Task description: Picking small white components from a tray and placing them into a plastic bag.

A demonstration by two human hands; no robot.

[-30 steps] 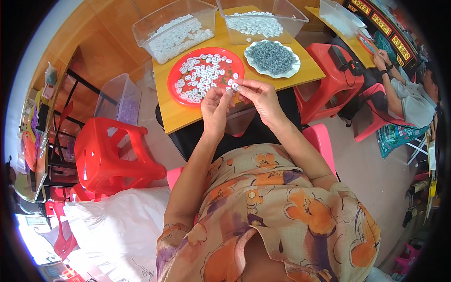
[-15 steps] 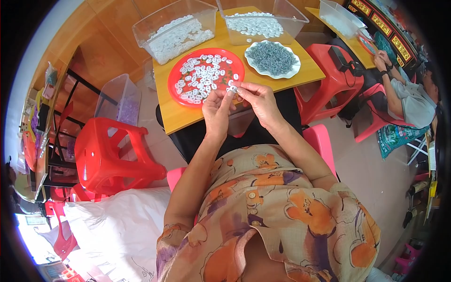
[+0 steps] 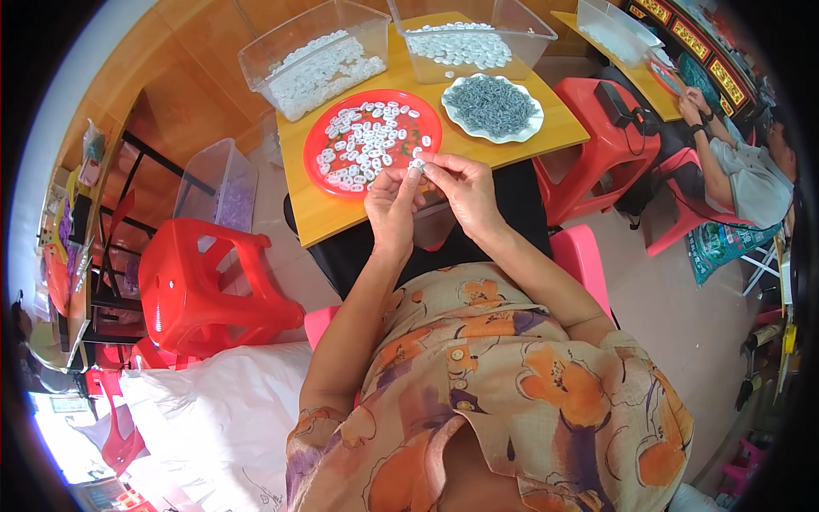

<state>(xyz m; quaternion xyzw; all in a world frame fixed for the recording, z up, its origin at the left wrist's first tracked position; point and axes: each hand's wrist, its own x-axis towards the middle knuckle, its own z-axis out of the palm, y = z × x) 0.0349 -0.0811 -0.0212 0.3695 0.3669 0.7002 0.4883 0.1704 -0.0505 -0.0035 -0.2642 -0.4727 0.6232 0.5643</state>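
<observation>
Just past the near rim of a red round tray (image 3: 314,177), my two hands meet at the fingertips. A small white oval plastic piece (image 3: 415,163) is pinched between them. My left hand (image 3: 392,213) is closed, its thumb pressed up against the piece from below. From the right, my right hand (image 3: 471,194) grips it with thumb and index finger; its other fingers curl underneath. Many similar white ovals with dark slots (image 3: 367,141) lie loose in the tray. A white scalloped plate (image 3: 534,128) to the right holds a heap of tiny grey-blue parts (image 3: 490,104).
Two clear bins of white pieces, a left bin (image 3: 256,75) and a right bin (image 3: 533,44), stand at the back of the wooden table (image 3: 333,224). Red stools (image 3: 200,282) flank it. Another person (image 3: 742,171) sits far right beside a green bag (image 3: 725,247).
My fingers have shifted slightly around the white piece, and both hands stay together at the tray's near rim. The whole view has moved a little.
</observation>
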